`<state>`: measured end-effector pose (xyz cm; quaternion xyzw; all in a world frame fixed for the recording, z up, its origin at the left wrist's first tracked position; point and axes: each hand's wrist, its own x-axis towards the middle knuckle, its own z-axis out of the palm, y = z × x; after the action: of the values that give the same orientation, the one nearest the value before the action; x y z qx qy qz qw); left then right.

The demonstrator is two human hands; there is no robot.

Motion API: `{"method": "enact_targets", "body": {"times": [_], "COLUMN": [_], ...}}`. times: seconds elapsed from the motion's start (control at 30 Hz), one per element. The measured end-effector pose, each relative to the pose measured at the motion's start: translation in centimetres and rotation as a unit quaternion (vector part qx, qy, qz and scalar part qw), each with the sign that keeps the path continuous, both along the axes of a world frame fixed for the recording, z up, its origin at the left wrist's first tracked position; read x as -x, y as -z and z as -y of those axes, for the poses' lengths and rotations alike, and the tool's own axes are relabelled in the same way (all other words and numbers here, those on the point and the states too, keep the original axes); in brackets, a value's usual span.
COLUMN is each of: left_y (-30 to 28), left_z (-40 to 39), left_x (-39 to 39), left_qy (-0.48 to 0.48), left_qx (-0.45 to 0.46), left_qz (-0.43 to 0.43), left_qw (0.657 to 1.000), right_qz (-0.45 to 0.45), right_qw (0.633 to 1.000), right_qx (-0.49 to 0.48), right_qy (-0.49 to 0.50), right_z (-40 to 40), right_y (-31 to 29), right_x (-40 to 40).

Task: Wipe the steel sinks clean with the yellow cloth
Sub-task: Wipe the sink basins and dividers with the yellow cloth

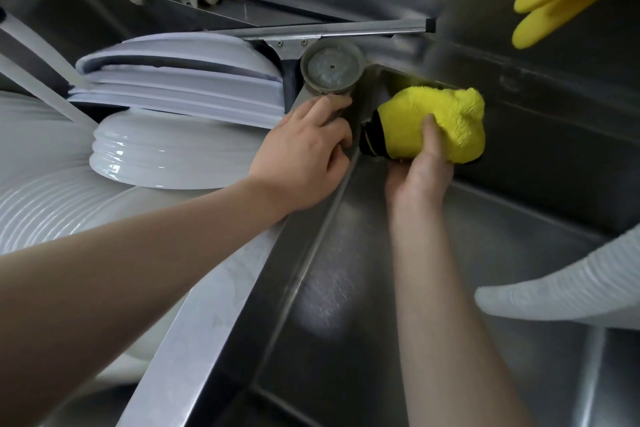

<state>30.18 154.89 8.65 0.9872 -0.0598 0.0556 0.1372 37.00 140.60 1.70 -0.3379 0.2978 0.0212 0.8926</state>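
Right hand grips yellow cloth in sink corner; left hand rests, fingers loosely bent, on divider beside the drain plug; we risk nudging it in.

Soft even light, wide-angle warping, dull sheen on steel.

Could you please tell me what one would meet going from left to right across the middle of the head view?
White bowls → left hand on the sink divider → right hand gripping the yellow cloth → steel sink wall.
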Motion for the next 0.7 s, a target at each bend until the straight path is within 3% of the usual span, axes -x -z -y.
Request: {"method": "enact_targets", "body": {"times": [0.43, 0.6, 0.7], "left_y": [-0.2, -0.1, 0.0], "left_z": [-0.2, -0.3, -0.3], "left_x": [-0.1, 0.0, 0.0], "left_qy": [0.002, 0.001, 0.000], "left_qx": [0.012, 0.009, 0.007], "left_qz": [-0.003, -0.008, -0.009], "left_qw": [1.000, 1.000, 1.000], "right_qz": [0.009, 0.047, -0.025], "right_qw": [0.989, 0.960, 0.951], "right_qx": [0.128, 0.246, 0.274], "right_qy": [-0.073, -0.124, -0.138], "right_z": [1.9, 3.2, 4.6], "right_y": [6.4, 8.7, 8.2], "right_x": [-0.1, -0.6, -0.4]}}
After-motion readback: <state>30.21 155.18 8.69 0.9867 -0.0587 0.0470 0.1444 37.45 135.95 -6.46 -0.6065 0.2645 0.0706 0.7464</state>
